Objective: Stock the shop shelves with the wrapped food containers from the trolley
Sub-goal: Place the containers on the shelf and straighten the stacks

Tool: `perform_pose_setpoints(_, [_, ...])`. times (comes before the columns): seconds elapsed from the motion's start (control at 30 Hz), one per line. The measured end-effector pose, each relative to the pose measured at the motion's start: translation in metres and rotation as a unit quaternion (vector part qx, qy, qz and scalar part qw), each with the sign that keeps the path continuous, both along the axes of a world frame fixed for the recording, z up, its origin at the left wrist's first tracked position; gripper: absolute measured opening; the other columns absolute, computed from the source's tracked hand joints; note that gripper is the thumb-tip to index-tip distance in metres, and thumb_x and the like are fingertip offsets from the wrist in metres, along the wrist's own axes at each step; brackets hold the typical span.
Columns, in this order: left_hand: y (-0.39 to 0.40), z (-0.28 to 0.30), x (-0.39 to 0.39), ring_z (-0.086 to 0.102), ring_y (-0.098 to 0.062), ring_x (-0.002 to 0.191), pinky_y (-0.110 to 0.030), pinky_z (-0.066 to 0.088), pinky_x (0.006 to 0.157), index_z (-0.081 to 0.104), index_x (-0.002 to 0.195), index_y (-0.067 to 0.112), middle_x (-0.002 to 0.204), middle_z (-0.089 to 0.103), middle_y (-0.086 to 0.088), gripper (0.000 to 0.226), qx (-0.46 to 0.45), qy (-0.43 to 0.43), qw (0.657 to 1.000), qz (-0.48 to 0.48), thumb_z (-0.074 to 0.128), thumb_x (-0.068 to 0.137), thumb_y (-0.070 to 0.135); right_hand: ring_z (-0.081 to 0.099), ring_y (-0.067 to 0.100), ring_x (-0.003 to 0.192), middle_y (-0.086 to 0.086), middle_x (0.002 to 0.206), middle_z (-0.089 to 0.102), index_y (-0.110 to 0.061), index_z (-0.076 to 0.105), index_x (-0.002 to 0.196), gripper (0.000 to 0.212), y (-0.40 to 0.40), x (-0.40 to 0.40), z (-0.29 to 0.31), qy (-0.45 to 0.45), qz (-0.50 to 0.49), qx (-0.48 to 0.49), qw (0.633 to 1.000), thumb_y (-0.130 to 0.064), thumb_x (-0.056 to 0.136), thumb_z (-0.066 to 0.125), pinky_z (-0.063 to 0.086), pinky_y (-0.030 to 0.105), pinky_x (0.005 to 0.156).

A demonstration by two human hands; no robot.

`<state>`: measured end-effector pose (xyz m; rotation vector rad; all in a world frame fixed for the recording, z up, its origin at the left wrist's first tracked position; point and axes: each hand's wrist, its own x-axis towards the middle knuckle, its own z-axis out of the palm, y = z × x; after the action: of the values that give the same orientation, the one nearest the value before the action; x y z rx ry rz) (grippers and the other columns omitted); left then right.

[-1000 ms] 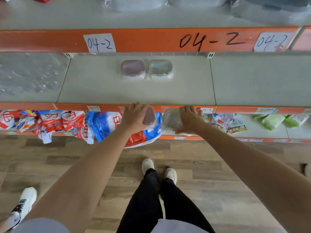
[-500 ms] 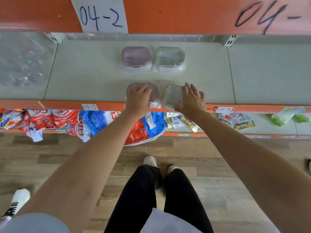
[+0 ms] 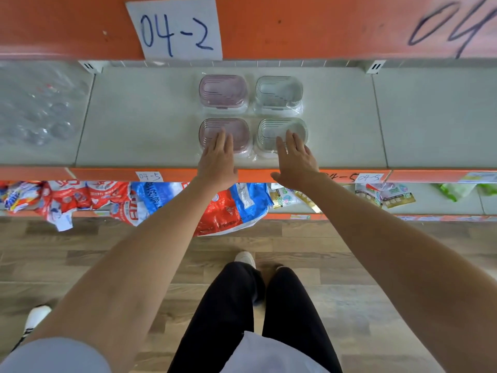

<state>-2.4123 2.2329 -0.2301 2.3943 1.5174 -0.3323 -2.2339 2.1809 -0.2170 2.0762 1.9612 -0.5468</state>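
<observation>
Head view: your left hand [image 3: 217,160] lays straight fingers flat on the front pink wrapped container [image 3: 236,131]; your right hand [image 3: 295,161] likewise on the front clear container [image 3: 269,130]. Both sit on the grey shelf [image 3: 139,117], gripping nothing, just before two rear containers [image 3: 223,90].

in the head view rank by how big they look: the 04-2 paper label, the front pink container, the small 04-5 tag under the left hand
1. 04-2 paper label, though it may sit nearer the camera.
2. front pink container, partly covered by the left hand.
3. 04-5 tag, clearly smallest.
</observation>
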Motion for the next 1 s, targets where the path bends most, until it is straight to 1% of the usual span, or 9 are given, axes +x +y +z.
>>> perform_pose_setpoints(0.07, [-0.005, 0.008, -0.003, 0.018, -0.034, 0.14, -0.04, 0.027, 0.11, 0.021, 0.144, 0.001, 0.151, 0.016, -0.019, 0.067, -0.001, -0.013, 1.0, 0.008, 0.055, 0.089, 0.019, -0.004, 0.03, 0.146, 0.018, 0.157, -0.006, -0.005, 0.007, 0.149, 0.083, -0.002, -0.001, 0.008, 0.012, 0.003, -0.018, 1.0, -0.037, 0.09, 0.055, 0.012, 0.038, 0.116])
perform_pose_setpoints(0.13, [-0.012, 0.017, -0.004, 0.032, -0.033, 0.129, -0.041, 0.035, 0.102, 0.035, 0.134, 0.003, 0.139, 0.031, -0.017, 0.053, 0.009, -0.018, 1.0, 0.018, 0.055, 0.087, 0.018, 0.007, 0.028, 0.144, 0.016, 0.156, 0.007, -0.005, 0.02, 0.146, 0.072, -0.006, -0.002, 0.017, 0.036, 0.008, -0.01, 0.999, -0.032, 0.09, 0.056, 0.02, 0.038, 0.114])
perform_pose_setpoints(0.23, [-0.023, 0.031, -0.004, 0.038, -0.031, 0.124, -0.042, 0.039, 0.097, 0.044, 0.128, 0.003, 0.134, 0.038, -0.016, 0.042, 0.003, -0.002, 1.0, 0.004, 0.051, 0.088, 0.015, 0.027, 0.027, 0.135, 0.012, 0.146, 0.031, -0.006, 0.036, 0.138, 0.056, -0.015, -0.005, 0.031, 0.061, 0.033, -0.004, 0.998, -0.027, 0.091, 0.056, 0.032, 0.038, 0.106])
perform_pose_setpoints(0.3, [-0.031, 0.04, -0.001, 0.044, -0.031, 0.117, -0.042, 0.043, 0.092, 0.051, 0.116, 0.0, 0.126, 0.044, -0.017, 0.029, -0.003, 0.012, 1.0, -0.013, 0.049, 0.09, 0.013, 0.034, 0.026, 0.129, 0.011, 0.138, 0.041, -0.007, 0.043, 0.134, 0.048, -0.025, -0.004, 0.038, 0.069, 0.05, -0.014, 0.996, -0.025, 0.091, 0.056, 0.036, 0.039, 0.102])
perform_pose_setpoints(0.37, [-0.039, 0.05, 0.005, 0.048, -0.03, 0.111, -0.041, 0.046, 0.087, 0.054, 0.108, -0.001, 0.118, 0.048, -0.016, 0.024, -0.001, 0.027, 0.999, -0.035, 0.047, 0.091, 0.014, 0.04, 0.026, 0.123, 0.01, 0.131, 0.048, -0.008, 0.046, 0.131, 0.044, -0.035, 0.002, 0.046, 0.073, 0.071, -0.022, 0.995, -0.02, 0.09, 0.057, 0.04, 0.039, 0.099])
perform_pose_setpoints(0.53, [-0.067, 0.085, 0.028, 0.055, -0.029, 0.105, -0.038, 0.045, 0.08, 0.058, 0.109, 0.004, 0.112, 0.055, -0.012, 0.027, 0.01, 0.03, 0.998, -0.057, 0.048, 0.091, 0.021, 0.05, 0.026, 0.116, 0.008, 0.124, 0.055, -0.011, 0.049, 0.128, 0.039, -0.061, 0.03, 0.077, 0.08, 0.074, -0.025, 0.994, -0.018, 0.091, 0.055, 0.045, 0.037, 0.092])
perform_pose_setpoints(0.7, [-0.088, 0.134, 0.06, 0.059, -0.033, 0.099, -0.036, 0.046, 0.073, 0.062, 0.104, 0.004, 0.107, 0.062, -0.014, 0.027, 0.049, 0.025, 0.996, -0.065, 0.05, 0.089, 0.023, 0.054, 0.027, 0.114, 0.008, 0.124, 0.057, -0.012, 0.047, 0.129, 0.038, -0.08, 0.061, 0.122, 0.081, 0.082, 0.011, 0.993, -0.024, 0.093, 0.055, 0.044, 0.033, 0.085])
perform_pose_setpoints(0.83, [-0.105, 0.178, 0.076, 0.059, -0.031, 0.103, -0.037, 0.049, 0.079, 0.064, 0.108, 0.008, 0.111, 0.061, -0.012, 0.028, 0.075, 0.029, 0.993, -0.084, 0.051, 0.089, 0.025, 0.056, 0.026, 0.111, 0.008, 0.122, 0.058, -0.012, 0.049, 0.128, 0.039, -0.092, 0.075, 0.164, 0.079, 0.095, 0.025, 0.992, -0.026, 0.092, 0.058, 0.044, 0.032, 0.085])
perform_pose_setpoints(1.0, [-0.115, 0.241, 0.082, 0.058, -0.023, 0.103, -0.031, 0.047, 0.084, 0.066, 0.098, 0.017, 0.109, 0.064, -0.003, 0.016, 0.028, -0.017, 0.994, -0.106, 0.053, 0.089, 0.021, 0.054, 0.024, 0.112, 0.008, 0.124, 0.057, -0.013, 0.05, 0.129, 0.043, -0.104, 0.086, 0.226, 0.066, 0.148, 0.021, 0.987, -0.031, 0.092, 0.06, 0.041, 0.031, 0.086])
